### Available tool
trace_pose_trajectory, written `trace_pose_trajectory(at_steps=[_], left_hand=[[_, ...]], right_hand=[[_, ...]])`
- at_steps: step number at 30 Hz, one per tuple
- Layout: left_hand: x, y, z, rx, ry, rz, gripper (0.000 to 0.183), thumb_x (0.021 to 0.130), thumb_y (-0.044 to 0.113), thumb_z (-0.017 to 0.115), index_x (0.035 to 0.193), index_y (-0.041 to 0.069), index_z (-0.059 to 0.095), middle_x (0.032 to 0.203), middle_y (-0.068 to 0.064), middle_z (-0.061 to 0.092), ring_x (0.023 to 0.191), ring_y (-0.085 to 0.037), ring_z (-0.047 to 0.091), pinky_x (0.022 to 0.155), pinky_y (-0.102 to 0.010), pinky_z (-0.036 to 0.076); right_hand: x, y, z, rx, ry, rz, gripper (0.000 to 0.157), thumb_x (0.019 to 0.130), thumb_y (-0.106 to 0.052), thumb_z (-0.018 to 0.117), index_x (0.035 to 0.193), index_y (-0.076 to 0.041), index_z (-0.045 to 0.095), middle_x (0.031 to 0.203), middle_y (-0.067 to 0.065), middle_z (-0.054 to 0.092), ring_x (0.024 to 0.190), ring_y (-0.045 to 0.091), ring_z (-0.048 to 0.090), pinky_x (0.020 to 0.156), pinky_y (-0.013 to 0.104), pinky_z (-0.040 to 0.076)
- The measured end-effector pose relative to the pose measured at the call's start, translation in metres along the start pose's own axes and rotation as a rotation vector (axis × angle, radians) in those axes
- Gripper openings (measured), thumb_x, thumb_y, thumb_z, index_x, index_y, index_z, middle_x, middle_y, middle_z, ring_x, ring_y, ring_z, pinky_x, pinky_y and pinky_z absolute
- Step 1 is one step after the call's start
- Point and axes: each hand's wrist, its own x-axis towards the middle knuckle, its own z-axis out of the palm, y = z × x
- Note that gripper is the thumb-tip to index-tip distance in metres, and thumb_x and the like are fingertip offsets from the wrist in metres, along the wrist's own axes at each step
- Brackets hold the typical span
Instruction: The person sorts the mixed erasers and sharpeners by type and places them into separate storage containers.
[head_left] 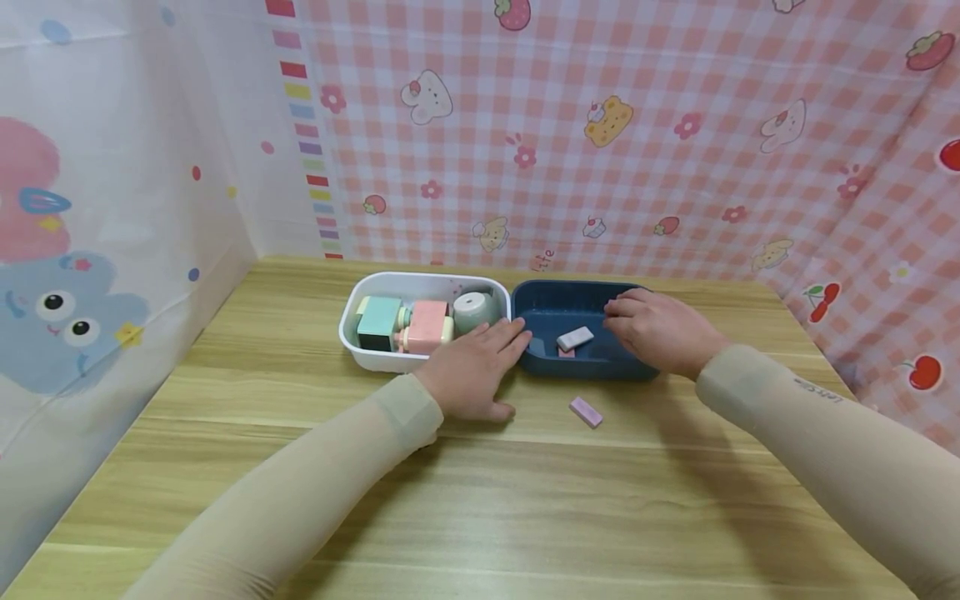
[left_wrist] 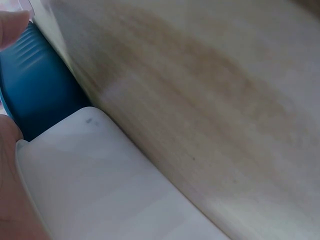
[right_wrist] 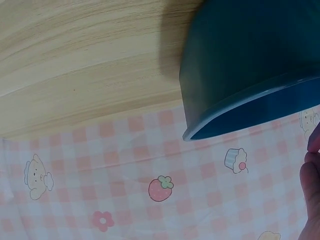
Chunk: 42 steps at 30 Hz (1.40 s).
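My left hand (head_left: 480, 367) rests with straight fingers across the adjoining rims of a white bin (head_left: 375, 360) and a dark blue bin (head_left: 600, 368). Over the right end of the blue bin, my right hand (head_left: 663, 329) pinches a small pinkish-purple block (right_wrist: 314, 141), mostly hidden by the fingers. Inside the blue bin, a white block (head_left: 575, 337) lies partly over a pink block (head_left: 566, 352). A lilac block (head_left: 586, 412) lies on the table in front. The left wrist view shows the two bins touching.
The white bin holds a teal square bottle (head_left: 380, 317), a pink square bottle (head_left: 429, 322) and a grey-green rounded container (head_left: 472, 310). Both bins stand near the back of the wooden table (head_left: 480, 517). A pink checked cloth (head_left: 555, 125) hangs behind.
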Motion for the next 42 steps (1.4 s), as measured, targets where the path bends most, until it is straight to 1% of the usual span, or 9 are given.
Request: trace_pose_trajectory(at_steps=[5,15,21,25,28,33,35,38,42], left_hand=[[0.001,0.0,0.001,-0.002,0.001,0.0,0.112,0.09,0.071,0.066,0.17,0.012,0.015,0.179,-0.01,0.011,0.166,-0.027,0.014,0.134,-0.04,0.016],[0.001,0.0,0.001,-0.002,-0.006,-0.004,0.112,0.09,0.071,0.066,0.171,0.013,0.015,0.179,-0.01,0.011,0.166,-0.027,0.013,0.135,-0.039,0.015],[0.0,0.0,0.001,0.003,-0.005,-0.004,0.112,0.09,0.071,0.065,0.17,0.013,0.015,0.179,-0.01,0.011,0.166,-0.026,0.013,0.134,-0.039,0.015],[0.0,0.0,0.001,0.002,-0.004,-0.005,0.112,0.09,0.071,0.066,0.17,0.013,0.015,0.179,-0.009,0.011,0.166,-0.026,0.013,0.134,-0.039,0.015],[0.0,0.0,0.0,-0.001,0.001,-0.002,0.111,0.09,0.071,0.066,0.17,0.012,0.015,0.179,-0.01,0.012,0.166,-0.027,0.014,0.135,-0.039,0.015],[0.0,0.0,0.001,0.001,0.006,0.002,0.112,0.09,0.07,0.066,0.17,0.012,0.015,0.179,-0.01,0.012,0.165,-0.027,0.014,0.134,-0.039,0.016],[0.0,0.0,0.001,0.001,0.007,0.002,0.112,0.09,0.07,0.066,0.17,0.012,0.015,0.179,-0.01,0.012,0.165,-0.027,0.014,0.134,-0.039,0.016],[0.0,0.0,0.001,0.0,0.008,0.002,0.112,0.09,0.071,0.066,0.17,0.012,0.015,0.179,-0.01,0.012,0.166,-0.027,0.014,0.135,-0.039,0.016],[0.0,0.0,0.001,0.0,0.008,0.003,0.112,0.09,0.07,0.066,0.17,0.012,0.015,0.179,-0.01,0.011,0.165,-0.027,0.014,0.134,-0.039,0.016]], right_hand=[[0.001,-0.001,0.002,0.001,-0.002,0.002,0.024,0.089,-0.009,0.083,0.112,-0.002,0.079,0.116,0.015,0.078,0.113,0.032,0.072,0.099,0.046,0.061],[0.002,-0.001,0.004,0.018,0.013,-0.007,0.023,0.088,-0.008,0.084,0.11,-0.002,0.079,0.115,0.014,0.078,0.113,0.032,0.072,0.099,0.046,0.061],[0.001,-0.003,0.005,0.05,-0.001,0.008,0.023,0.09,-0.01,0.083,0.111,-0.004,0.08,0.115,0.013,0.078,0.114,0.032,0.071,0.098,0.046,0.062],[0.001,-0.004,0.005,0.077,0.004,0.017,0.021,0.089,-0.009,0.084,0.109,-0.004,0.08,0.115,0.013,0.078,0.114,0.032,0.071,0.098,0.047,0.062],[0.0,-0.005,0.004,0.091,-0.006,0.032,0.02,0.09,-0.005,0.081,0.11,-0.004,0.08,0.116,0.013,0.078,0.115,0.032,0.071,0.099,0.048,0.061],[-0.001,-0.006,0.003,0.106,-0.037,0.051,0.022,0.094,0.002,0.074,0.114,-0.005,0.079,0.119,0.014,0.077,0.118,0.033,0.069,0.101,0.049,0.06],[-0.001,-0.007,0.003,0.105,-0.038,0.052,0.022,0.094,0.002,0.073,0.115,-0.005,0.079,0.12,0.014,0.077,0.118,0.033,0.069,0.101,0.049,0.06],[-0.001,-0.009,0.003,0.105,-0.028,0.053,0.023,0.093,-0.002,0.077,0.115,-0.004,0.079,0.12,0.014,0.077,0.118,0.034,0.069,0.101,0.049,0.06],[-0.001,-0.013,0.002,0.103,0.01,0.041,0.025,0.092,-0.009,0.081,0.116,-0.003,0.078,0.12,0.015,0.077,0.117,0.034,0.07,0.099,0.049,0.061]])
